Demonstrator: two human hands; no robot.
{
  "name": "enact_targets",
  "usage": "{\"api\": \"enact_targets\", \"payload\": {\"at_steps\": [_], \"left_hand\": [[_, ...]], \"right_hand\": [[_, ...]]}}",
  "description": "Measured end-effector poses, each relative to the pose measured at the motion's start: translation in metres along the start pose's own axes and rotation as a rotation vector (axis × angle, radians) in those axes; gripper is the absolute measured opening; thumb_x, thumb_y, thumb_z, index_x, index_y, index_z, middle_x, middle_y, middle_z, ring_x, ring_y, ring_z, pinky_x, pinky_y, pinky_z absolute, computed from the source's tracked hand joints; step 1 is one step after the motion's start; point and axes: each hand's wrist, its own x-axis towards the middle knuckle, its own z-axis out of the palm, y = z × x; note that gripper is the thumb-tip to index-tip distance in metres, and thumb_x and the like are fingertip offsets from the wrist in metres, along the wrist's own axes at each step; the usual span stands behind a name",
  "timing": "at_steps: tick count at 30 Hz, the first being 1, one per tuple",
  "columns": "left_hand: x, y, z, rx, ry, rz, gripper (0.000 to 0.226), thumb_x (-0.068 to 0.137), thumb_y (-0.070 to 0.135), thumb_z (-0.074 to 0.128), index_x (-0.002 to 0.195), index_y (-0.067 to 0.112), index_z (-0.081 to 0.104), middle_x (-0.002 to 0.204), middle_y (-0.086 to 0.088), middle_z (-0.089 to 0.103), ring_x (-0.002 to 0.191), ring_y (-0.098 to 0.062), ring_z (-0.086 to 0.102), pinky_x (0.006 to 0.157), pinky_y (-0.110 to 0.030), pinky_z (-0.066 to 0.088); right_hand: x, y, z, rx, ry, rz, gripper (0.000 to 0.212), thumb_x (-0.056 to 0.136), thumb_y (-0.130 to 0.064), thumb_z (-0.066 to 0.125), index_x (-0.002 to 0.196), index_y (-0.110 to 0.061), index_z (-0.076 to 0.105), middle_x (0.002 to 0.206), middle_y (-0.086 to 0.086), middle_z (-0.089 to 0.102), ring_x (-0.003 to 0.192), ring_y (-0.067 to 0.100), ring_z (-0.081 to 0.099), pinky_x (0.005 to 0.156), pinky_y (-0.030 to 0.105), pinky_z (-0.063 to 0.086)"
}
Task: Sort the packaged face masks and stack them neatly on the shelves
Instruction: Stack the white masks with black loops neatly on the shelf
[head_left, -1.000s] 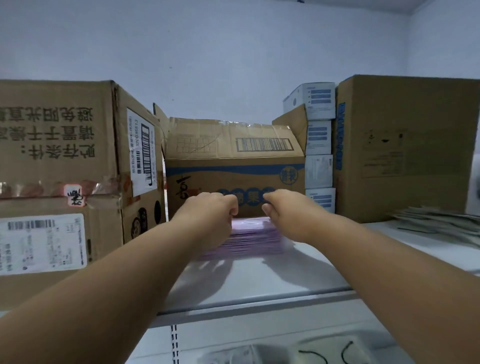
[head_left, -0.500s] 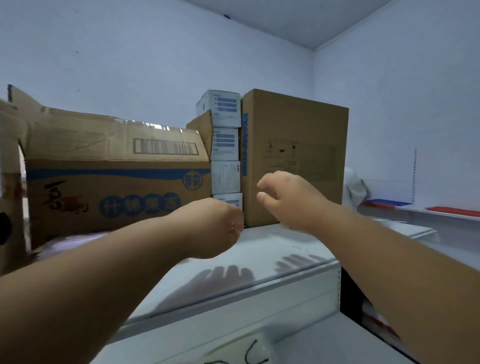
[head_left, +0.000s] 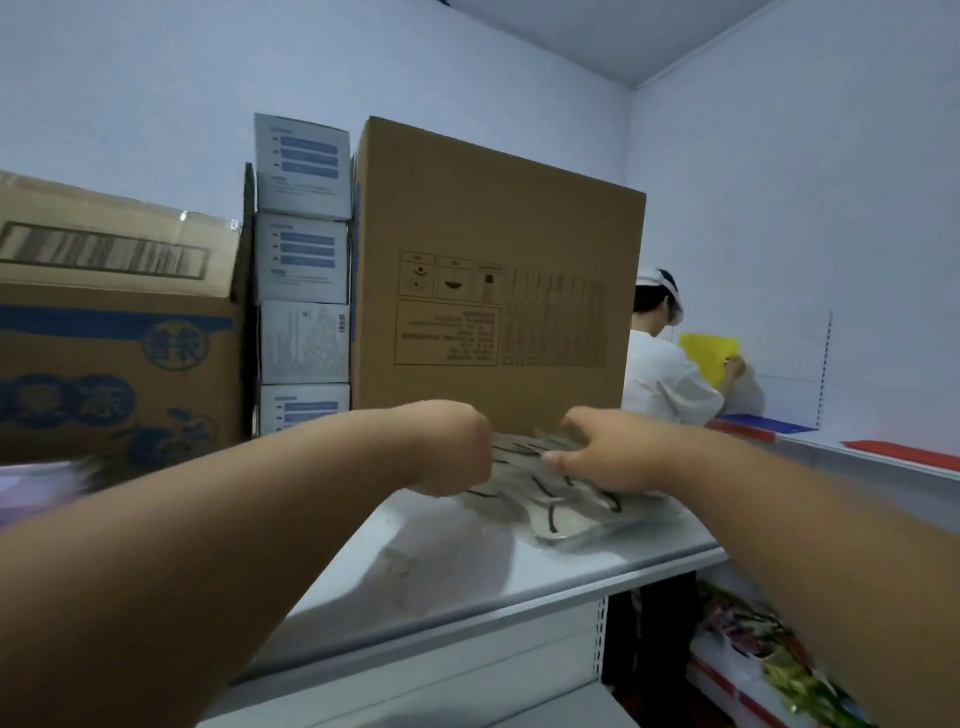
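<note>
Since half a second ago my view has swung right along the white metal shelf (head_left: 467, 566), and both hands, which hung in the air with nothing in them, have come down onto a loose, fanned pile of clear-wrapped grey face masks with black ear loops (head_left: 558, 506) lying on the shelf just in front of the tall plain brown cardboard carton (head_left: 498, 291). I judge this the gathering step: squaring up this second sort before it is stacked. My left hand (head_left: 449, 449) is curled at the pile's left edge, though I cannot tell whether its fingers actually pinch a packet. My right hand (head_left: 605, 449) lies over the top of the pile, fingers bent down onto the packets and thumb pointing toward the left hand. Next, I think, both hands must press inward to close the fan, taking care the slippery wrappers do not slide toward the shelf's front lip.
</note>
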Motion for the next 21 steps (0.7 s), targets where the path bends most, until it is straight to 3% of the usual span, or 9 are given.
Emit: {"api": "enact_targets", "payload": {"at_steps": [4,7,12,15,18,19,21], "left_hand": [[0.037,0.009,0.015,-0.094,-0.169,-0.149,0.036,0.101,0.028,0.047,0.116,0.002,0.067,0.109,-0.017,0.073,0.077,-0.023,0.065,0.068,-0.031,0.055],[0.049,0.010,0.029,-0.202,-0.090,-0.201,0.035,0.100,0.037,0.051,0.116,0.010,0.069,0.113,-0.010,0.072,0.090,-0.023,0.065,0.081,-0.033,0.056],[0.053,0.001,0.053,-0.444,0.095,-0.264,0.025,0.097,0.045,0.057,0.085,0.025,0.066,0.091,0.002,0.070,0.080,-0.014,0.061,0.073,-0.025,0.046],[0.050,-0.001,0.054,-0.767,0.143,-0.340,0.034,0.091,0.052,0.059,0.087,0.021,0.071,0.088,-0.003,0.074,0.083,-0.022,0.070,0.075,-0.028,0.051],[0.044,-0.003,0.050,-1.031,0.151,-0.427,0.065,0.070,0.072,0.060,0.097,0.015,0.075,0.094,-0.014,0.076,0.082,-0.034,0.070,0.084,-0.043,0.056],[0.042,-0.004,0.048,-1.084,0.151,-0.447,0.059,0.076,0.066,0.064,0.098,0.013,0.075,0.093,-0.015,0.076,0.078,-0.032,0.070,0.081,-0.043,0.058],[0.042,-0.010,0.048,-1.131,0.163,-0.459,0.030,0.090,0.039,0.069,0.094,0.009,0.074,0.080,-0.013,0.074,0.065,-0.026,0.067,0.064,-0.033,0.057]], "right_hand": [[0.008,0.014,0.013,0.082,-0.105,-0.076,0.075,0.083,-0.061,0.065,0.145,-0.025,0.041,0.138,-0.003,0.055,0.112,0.014,0.055,0.085,0.023,0.040],[0.015,0.017,0.014,0.135,-0.092,-0.133,0.076,0.081,-0.057,0.069,0.144,-0.027,0.040,0.136,-0.003,0.054,0.111,0.013,0.054,0.089,0.025,0.044],[0.021,0.016,0.016,0.229,-0.046,-0.203,0.062,0.083,-0.033,0.068,0.139,-0.032,0.045,0.117,-0.005,0.058,0.094,0.010,0.059,0.084,0.028,0.053],[0.024,0.011,0.022,0.302,-0.070,-0.236,0.057,0.083,-0.053,0.068,0.134,-0.034,0.051,0.117,-0.009,0.061,0.098,0.009,0.060,0.089,0.030,0.052],[0.023,0.007,0.023,0.524,-0.159,-0.262,0.040,0.092,-0.058,0.055,0.107,-0.024,0.068,0.089,-0.005,0.067,0.081,0.009,0.058,0.080,0.031,0.048],[0.022,0.005,0.022,0.617,-0.184,-0.268,0.036,0.096,-0.052,0.053,0.102,-0.021,0.071,0.084,0.000,0.068,0.079,0.012,0.058,0.079,0.033,0.047],[0.021,0.005,0.022,0.736,-0.163,-0.285,0.026,0.100,-0.037,0.050,0.100,-0.025,0.074,0.096,0.000,0.073,0.091,0.013,0.063,0.088,0.036,0.050]]}}
